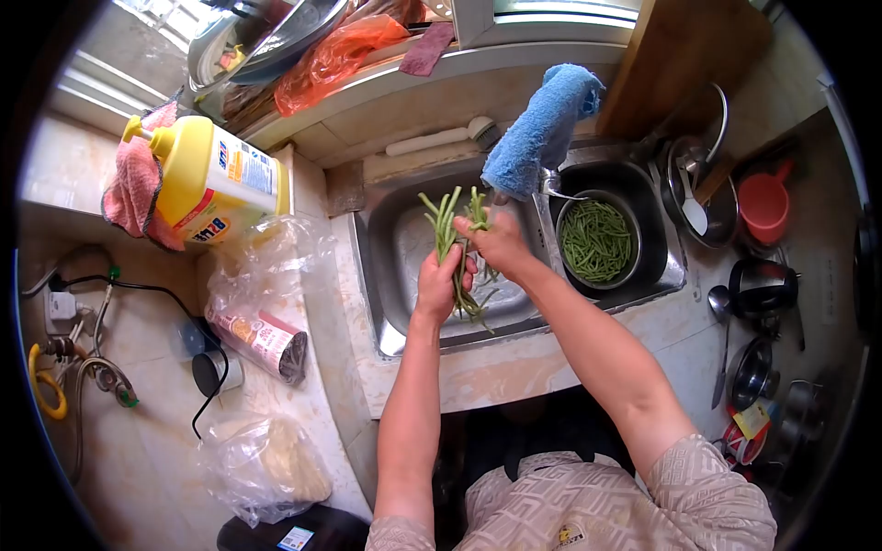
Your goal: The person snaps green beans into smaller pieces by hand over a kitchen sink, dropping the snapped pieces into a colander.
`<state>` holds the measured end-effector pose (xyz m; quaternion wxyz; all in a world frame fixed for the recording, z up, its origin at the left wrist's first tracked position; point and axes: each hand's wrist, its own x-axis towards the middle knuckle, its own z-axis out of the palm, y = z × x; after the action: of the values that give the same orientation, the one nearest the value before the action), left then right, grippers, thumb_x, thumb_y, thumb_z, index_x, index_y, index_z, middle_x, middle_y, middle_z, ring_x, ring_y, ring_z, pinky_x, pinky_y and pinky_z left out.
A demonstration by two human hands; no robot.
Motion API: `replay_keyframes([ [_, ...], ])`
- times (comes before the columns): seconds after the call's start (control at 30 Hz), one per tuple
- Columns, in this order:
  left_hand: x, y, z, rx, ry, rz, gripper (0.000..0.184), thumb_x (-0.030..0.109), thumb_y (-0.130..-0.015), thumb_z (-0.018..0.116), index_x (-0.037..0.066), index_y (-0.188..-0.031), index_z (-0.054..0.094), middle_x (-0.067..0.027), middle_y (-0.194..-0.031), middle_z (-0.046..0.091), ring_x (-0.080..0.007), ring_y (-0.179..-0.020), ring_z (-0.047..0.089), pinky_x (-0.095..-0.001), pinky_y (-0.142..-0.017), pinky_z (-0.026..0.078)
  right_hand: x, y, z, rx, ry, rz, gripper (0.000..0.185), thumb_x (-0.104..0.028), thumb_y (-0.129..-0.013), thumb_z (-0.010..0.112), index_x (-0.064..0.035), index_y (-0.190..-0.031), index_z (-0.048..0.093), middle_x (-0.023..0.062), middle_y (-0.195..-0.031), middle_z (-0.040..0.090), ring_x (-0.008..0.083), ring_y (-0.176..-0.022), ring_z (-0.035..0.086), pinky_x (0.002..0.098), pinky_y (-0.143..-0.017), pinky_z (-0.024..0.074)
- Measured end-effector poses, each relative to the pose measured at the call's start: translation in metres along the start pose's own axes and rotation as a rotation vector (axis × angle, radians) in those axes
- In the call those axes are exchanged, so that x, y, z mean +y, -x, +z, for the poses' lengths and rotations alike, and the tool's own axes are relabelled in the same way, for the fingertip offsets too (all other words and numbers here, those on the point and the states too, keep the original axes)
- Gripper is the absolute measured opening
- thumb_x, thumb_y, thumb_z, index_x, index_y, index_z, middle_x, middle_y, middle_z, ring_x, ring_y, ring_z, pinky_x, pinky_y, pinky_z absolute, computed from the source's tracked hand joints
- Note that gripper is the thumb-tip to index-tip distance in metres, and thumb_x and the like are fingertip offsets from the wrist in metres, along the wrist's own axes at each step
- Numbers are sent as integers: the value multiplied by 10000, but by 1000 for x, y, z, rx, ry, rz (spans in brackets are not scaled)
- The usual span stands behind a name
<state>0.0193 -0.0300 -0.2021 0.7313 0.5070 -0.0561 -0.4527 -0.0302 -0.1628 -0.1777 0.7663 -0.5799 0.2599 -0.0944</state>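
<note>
My left hand (442, 283) is closed around a bunch of long green beans (444, 225), held upright over the left sink basin (390, 266). The stalks stick out above and below the fist. Right beside it, my right hand (501, 243) is closed on a few more long green beans (477, 209), with short ends showing above the fingers. A metal pot (636, 243) in the right basin holds many cut green bean pieces (595, 241). Water wets the bottom of the left basin.
A blue towel (542, 133) wraps the faucet above the sink. A yellow pump bottle (216, 179), plastic bags (266, 464) and a black cord (175, 286) are at left. At right stand a wok (703, 207), a red dipper (765, 207) and a ladle (720, 340).
</note>
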Motion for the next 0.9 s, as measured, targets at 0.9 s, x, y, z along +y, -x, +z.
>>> replay_keyframes([
  [0.9,-8,-5,-45,202,58,113,354,301,-967,513,63,-1228,508,-11,-700,524,-75,-562,468,-220,-507,400,-1,1,-6,29,-32,102,216,-119,-839,669,-35,-1019,582,1,-667,576,52,-505,468,220,-449,354],
])
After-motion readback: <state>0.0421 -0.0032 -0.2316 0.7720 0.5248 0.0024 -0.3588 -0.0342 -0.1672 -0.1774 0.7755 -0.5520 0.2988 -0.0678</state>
